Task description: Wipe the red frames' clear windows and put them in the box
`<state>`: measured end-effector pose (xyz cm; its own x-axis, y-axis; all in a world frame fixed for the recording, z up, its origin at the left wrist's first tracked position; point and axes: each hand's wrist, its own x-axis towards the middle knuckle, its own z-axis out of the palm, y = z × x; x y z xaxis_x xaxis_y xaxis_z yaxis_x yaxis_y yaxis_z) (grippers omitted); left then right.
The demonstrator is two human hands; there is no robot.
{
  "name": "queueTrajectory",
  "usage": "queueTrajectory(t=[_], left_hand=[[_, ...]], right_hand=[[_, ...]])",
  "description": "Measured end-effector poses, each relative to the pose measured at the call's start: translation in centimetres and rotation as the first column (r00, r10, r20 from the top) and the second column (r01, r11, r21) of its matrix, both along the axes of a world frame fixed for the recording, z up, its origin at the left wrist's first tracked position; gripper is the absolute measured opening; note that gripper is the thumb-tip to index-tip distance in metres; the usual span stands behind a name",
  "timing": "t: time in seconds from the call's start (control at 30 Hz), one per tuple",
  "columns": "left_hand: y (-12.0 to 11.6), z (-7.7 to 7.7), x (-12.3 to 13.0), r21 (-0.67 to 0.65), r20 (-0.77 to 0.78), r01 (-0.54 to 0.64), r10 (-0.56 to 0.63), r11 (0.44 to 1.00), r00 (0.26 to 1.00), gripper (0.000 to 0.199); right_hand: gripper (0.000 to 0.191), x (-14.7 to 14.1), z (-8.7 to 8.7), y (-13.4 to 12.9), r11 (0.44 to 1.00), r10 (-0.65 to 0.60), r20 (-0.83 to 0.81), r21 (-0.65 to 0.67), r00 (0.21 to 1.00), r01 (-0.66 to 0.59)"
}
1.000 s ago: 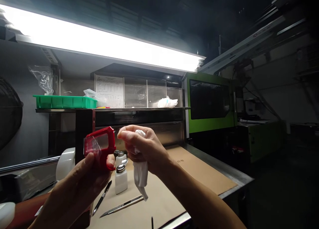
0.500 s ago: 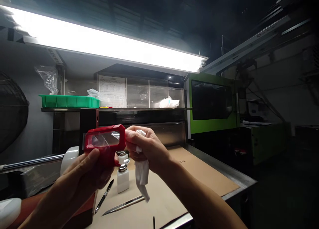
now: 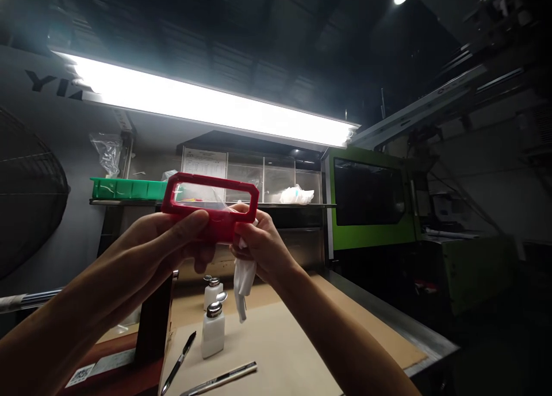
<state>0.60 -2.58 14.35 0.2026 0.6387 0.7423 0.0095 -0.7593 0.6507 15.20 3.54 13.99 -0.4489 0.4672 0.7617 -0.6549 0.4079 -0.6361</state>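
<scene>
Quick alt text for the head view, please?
The left hand and right hand hold up a red frame beneath a bright light; the right also grips a white cloth. Below, two white bottles stand on the bench.

And there's the long lamp (image 3: 215,106) blazing above me, dark ceiling (image 3: 276,34) over it, grey wall (image 3: 81,123) on my left, shelf (image 3: 302,205) ahead, green machine (image 3: 371,236) to my right!

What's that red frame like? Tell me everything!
The red frame looks plastic: long, corners cut off, a wide opening with seemingly clear film. Below that is solid red. It's held above the table, right end slightly lower. The left grip holds its lower left; the right grip, with a cloth, its right end.
</scene>
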Motion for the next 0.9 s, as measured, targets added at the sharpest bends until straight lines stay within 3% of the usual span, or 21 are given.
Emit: queueTrajectory(t=[0.23,0.33,0.5,0.9], left_hand=[[-2.6,2.9,2.3,0.034,0.017,0.027,-0.027,0.999,0.999,0.029],[-2.7,3.6,2.5,0.055,-0.018,0.018,-0.017,0.998,1.000,0.029],[-1.6,3.8,2.1,0.105,-0.061,0.037,-0.031,0.994,0.998,0.026],[-1.7,3.5,1.9,0.098,-0.097,-0.080,0.090,0.992,0.991,0.030]], right_hand=[[0.023,0.3,2.3,0.0,0.987,-0.108,-0.045,0.111,0.993,0.112],[0.020,0.5,3.1,-0.3,0.981,-0.123,-0.056,0.143,0.991,0.130],[0.011,0.6,3.4,-0.5,0.978,-0.130,-0.073,0.154,0.989,0.140],[0.026,1.6,3.8,0.3,0.981,-0.051,-0.186,0.176,0.981,0.084]])
